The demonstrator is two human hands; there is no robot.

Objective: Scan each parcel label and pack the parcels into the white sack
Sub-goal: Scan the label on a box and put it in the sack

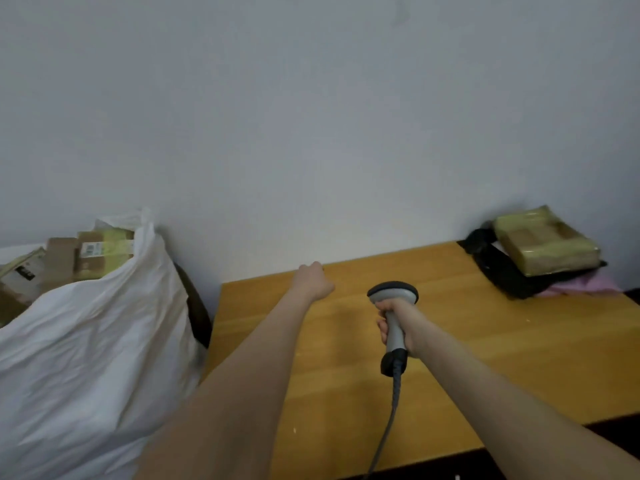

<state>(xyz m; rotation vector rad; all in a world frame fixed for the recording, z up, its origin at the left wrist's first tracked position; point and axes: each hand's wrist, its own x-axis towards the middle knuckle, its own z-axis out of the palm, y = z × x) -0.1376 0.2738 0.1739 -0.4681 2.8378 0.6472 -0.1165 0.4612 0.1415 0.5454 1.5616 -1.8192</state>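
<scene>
wooden table (485, 341) met a pale wall. right hand (408, 323) gripped the scanner (393, 294) by its handle. left hand (313, 280) at 12 o'clock had fingers curled under; i could not tell any hold. white sack (86, 341) with parcels (90, 252) stood at 9 o'clock, wrapped parcel (547, 244) at 2 o'clock.

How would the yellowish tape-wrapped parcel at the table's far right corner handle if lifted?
The yellowish tape-wrapped parcel looks boxy, probably stiff. Its glossy wrap may be slippery. Resting on a soft black bag, it could slide if pushed.
</scene>
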